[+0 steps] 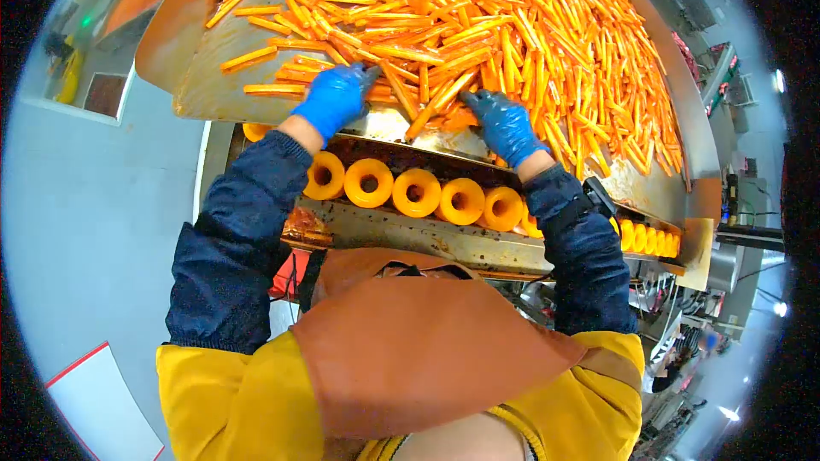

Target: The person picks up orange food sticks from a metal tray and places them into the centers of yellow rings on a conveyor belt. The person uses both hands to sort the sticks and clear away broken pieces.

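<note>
A deep heap of long, glossy orange sticks (547, 43) covers the metal tray (201, 77) in front of me. My left hand (335, 96), in a blue glove with dark, wet fingertips, is at the near edge of the heap. Its fingers are drawn together against the sticks, and what lies between them is hidden. Across from it, my right hand (506, 125), gloved the same way, has its bent fingers in among the sticks, closed. A few sticks lie slanted between both hands, above a bare strip of tray.
Below the tray's near edge runs a row of yellow-orange hollow rollers (417, 193), continuing right (649, 239). A metal ledge (410, 235) with dark residue sits under them, close to my brown apron (427, 350). Pale floor (102, 230) lies left, with a red-edged white panel (107, 405).
</note>
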### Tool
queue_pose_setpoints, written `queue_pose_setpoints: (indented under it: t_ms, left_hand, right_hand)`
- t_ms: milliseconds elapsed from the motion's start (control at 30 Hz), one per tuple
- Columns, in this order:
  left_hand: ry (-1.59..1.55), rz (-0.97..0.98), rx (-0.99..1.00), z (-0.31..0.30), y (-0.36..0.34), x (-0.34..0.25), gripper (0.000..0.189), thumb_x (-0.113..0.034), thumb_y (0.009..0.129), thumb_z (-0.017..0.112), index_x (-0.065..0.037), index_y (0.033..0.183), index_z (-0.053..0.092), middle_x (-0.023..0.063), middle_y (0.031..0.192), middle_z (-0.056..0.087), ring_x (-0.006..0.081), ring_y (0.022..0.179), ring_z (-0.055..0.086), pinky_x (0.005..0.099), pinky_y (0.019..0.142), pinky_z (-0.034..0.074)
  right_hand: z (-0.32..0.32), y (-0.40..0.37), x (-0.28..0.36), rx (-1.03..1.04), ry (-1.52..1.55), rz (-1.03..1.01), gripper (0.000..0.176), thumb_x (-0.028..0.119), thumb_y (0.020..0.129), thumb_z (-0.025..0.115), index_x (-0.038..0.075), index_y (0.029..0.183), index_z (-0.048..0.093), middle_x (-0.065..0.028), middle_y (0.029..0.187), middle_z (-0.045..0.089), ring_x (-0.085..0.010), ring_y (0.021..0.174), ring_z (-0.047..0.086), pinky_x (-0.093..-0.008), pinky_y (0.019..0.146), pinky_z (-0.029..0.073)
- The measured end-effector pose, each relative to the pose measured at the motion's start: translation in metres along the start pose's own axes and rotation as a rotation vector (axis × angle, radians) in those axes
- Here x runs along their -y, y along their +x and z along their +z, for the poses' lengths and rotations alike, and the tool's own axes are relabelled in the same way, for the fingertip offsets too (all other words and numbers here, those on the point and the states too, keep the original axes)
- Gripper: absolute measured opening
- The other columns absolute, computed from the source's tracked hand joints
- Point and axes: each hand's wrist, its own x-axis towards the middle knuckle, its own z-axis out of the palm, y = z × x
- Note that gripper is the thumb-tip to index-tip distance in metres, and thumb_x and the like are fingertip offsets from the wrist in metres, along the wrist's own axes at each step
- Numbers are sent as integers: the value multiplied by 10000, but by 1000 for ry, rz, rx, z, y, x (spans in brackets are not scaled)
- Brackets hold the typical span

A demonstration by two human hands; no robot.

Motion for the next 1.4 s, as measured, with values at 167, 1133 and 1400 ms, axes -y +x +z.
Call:
queue_pose_setpoints:
  t_ms: [167, 1133, 1400]
  left_hand:
    - [85, 68, 205, -2, 19, -8, 332, -129, 795, 543, -124, 1125, 576, 147, 1045, 611, 340, 898, 618, 437, 735, 514]
    - [-1534, -580, -525, -56, -106, -6, 258, -215, 786, 651, -60, 986, 604, 6, 851, 602, 123, 790, 573, 264, 701, 452]
    - [-1611, -709, -576, -40, -180, 3, 309, -148, 799, 619, -21, 1077, 574, 51, 989, 595, 162, 921, 568, 280, 826, 451]
  right_hand:
    - [9, -17, -27, -466, 704, 326, 232, 113, 775, 658, 91, 1006, 650, -105, 946, 665, -277, 859, 646, -326, 769, 500]
    - [67, -30, 162, -205, 1681, 286, 135, 163, 877, 613, 29, 876, 597, -70, 803, 632, -150, 665, 591, -284, 593, 481]
    - [41, -36, 149, -440, 960, 278, 195, 190, 899, 567, 36, 1005, 620, -177, 872, 641, -353, 798, 621, -386, 695, 493]
